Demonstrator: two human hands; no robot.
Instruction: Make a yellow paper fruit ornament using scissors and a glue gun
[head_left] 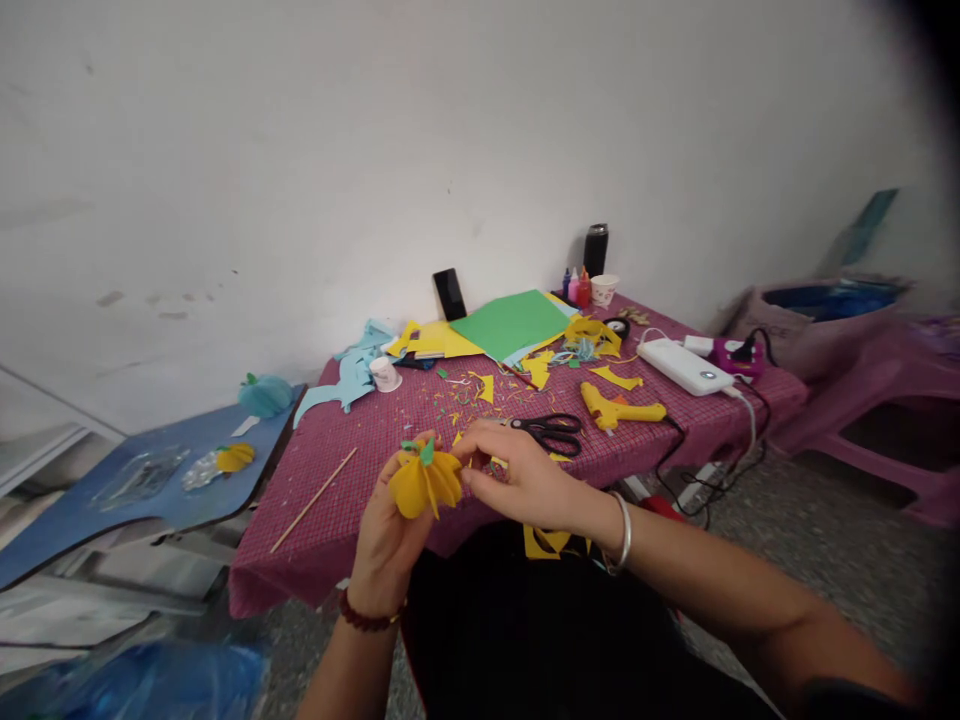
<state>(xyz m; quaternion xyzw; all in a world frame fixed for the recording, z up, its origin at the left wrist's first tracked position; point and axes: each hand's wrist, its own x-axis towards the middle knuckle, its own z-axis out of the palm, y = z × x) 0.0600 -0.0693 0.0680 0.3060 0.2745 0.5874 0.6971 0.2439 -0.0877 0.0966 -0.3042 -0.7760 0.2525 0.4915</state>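
A yellow paper pumpkin [424, 485] with a green paper stem and leaf is held up over the table's front edge. Its folded paper segments fan out around the middle. My left hand [390, 530] is closed around it from below and the left. From the right, my right hand [525, 475] has its thumb and fingers closed at the pumpkin's side edge; the fingertips are partly hidden. Just behind my right hand lie black-handled scissors [553, 434]. A yellow hot glue gun [619, 407] rests further right on the checked cloth [337, 530].
Green and yellow paper sheets [514, 322], a phone [449, 294] and a paper cup [385, 375] stand towards the wall. Paper scraps surround them. A wooden stick [313, 500] lies left. At right are a white power bank [686, 366] and cables. A blue table [172, 500] holds another pumpkin [235, 458].
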